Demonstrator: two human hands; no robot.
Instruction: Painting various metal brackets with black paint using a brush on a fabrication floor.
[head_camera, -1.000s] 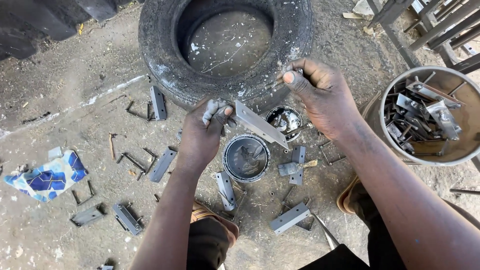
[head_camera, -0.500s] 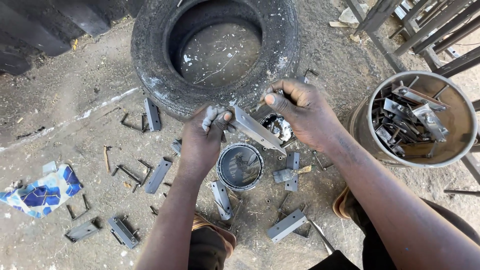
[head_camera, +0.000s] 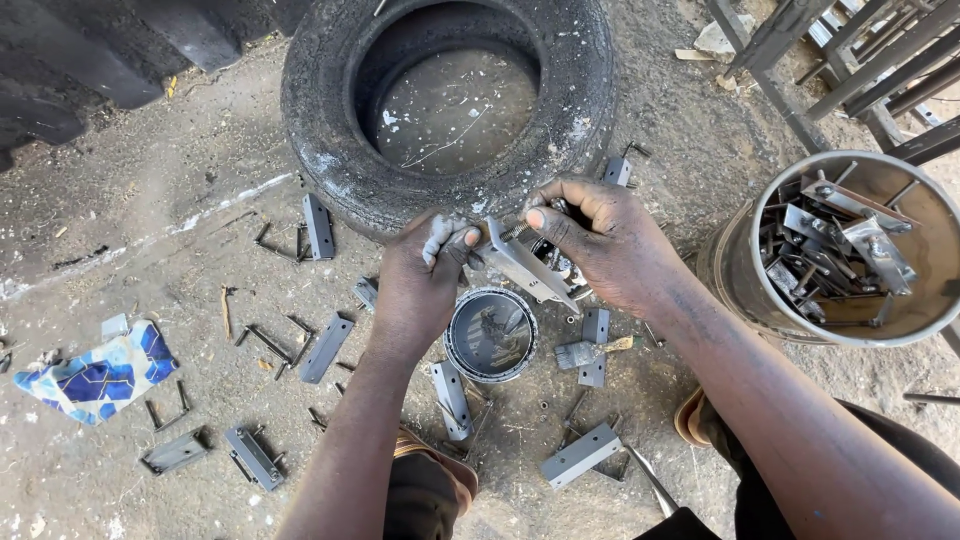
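Place: it was a rough metalwork yard or open workshop.
Floor: the ground was bare dirt (head_camera: 150, 180), dusty and paint-spattered.
Parts: grey metal brackets (head_camera: 325, 347) lay scattered about.
Storage: a round bucket (head_camera: 735, 270) held more metal pieces.
Paint: a small open tin (head_camera: 490, 335) sat beside a brush (head_camera: 590, 351).
Clutter: a worn tyre (head_camera: 450, 100) and a metal frame (head_camera: 840, 60) stood nearby.

Dirt floor (head_camera: 160, 180): tyre (head_camera: 330, 170), grey brackets (head_camera: 325, 348)
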